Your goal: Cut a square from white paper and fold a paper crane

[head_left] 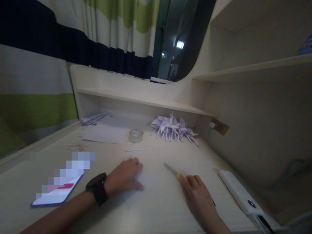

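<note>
My right hand is closed around the yellow handle of a knife, whose blade points up and to the left above the desk. My left hand, with a black watch on the wrist, rests low over the desktop; its thumb is apart from the bent fingers and I see nothing gripped. A pale, blurred patch that may be paper lies beneath that hand, hard to tell from the white desk. Beyond the left hand are a thin white paper strip and a roll of clear tape.
White folded-paper pinwheels are heaped at the back right. Paper sheets and rolled paper sticks lie at the back left, near small scattered bits. A lit phone is at left; a white device with cables sits at right.
</note>
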{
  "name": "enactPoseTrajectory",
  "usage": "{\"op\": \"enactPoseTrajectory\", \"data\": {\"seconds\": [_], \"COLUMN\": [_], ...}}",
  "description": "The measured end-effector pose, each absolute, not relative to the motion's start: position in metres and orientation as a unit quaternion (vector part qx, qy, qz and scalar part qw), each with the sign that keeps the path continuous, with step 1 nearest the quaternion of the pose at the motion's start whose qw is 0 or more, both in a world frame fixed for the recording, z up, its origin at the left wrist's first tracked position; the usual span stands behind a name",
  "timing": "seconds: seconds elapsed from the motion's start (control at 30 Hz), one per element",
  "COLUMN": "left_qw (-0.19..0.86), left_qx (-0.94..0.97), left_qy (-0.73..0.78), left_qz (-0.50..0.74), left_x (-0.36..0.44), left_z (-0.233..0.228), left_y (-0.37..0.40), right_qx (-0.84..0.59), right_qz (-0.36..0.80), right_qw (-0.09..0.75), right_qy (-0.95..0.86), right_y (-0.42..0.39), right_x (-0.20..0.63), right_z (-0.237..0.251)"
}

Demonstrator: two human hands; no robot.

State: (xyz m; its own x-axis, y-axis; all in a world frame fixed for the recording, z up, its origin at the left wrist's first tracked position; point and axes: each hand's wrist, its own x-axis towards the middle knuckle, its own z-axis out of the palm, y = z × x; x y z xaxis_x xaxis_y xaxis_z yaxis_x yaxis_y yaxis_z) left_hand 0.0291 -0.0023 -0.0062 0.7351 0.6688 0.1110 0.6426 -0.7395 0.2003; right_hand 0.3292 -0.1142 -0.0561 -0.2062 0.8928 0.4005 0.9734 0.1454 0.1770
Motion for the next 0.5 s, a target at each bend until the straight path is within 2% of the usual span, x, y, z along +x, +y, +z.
{"op": "enactPoseTrajectory", "data": {"seconds": [0.17, 0.33, 0.4, 0.5], "left_qw": [0.135, 0.208, 0.284, 0.48], "left_qx": [0.909, 0.889, 0.855, 0.726], "left_qy": [0.389, 0.384, 0.379, 0.366], "left_qz": [0.058, 0.14, 0.21, 0.33], "left_x": [0.033, 0.032, 0.029, 0.024], "left_z": [-0.007, -0.004, 0.003, 0.017], "left_y": [0.008, 0.022, 0.024, 0.019], "right_qx": [-0.619, -0.611, -0.604, -0.61], "right_qz": [-0.217, -0.223, -0.21, -0.153], "right_qw": [0.104, 0.122, 0.143, 0.203], "right_qy": [-0.747, -0.75, -0.755, -0.75], "right_y": [-0.115, -0.115, -0.115, -0.113], "right_x": [0.329, 0.331, 0.334, 0.339], "right_z": [-0.057, -0.058, -0.058, -0.054]}}
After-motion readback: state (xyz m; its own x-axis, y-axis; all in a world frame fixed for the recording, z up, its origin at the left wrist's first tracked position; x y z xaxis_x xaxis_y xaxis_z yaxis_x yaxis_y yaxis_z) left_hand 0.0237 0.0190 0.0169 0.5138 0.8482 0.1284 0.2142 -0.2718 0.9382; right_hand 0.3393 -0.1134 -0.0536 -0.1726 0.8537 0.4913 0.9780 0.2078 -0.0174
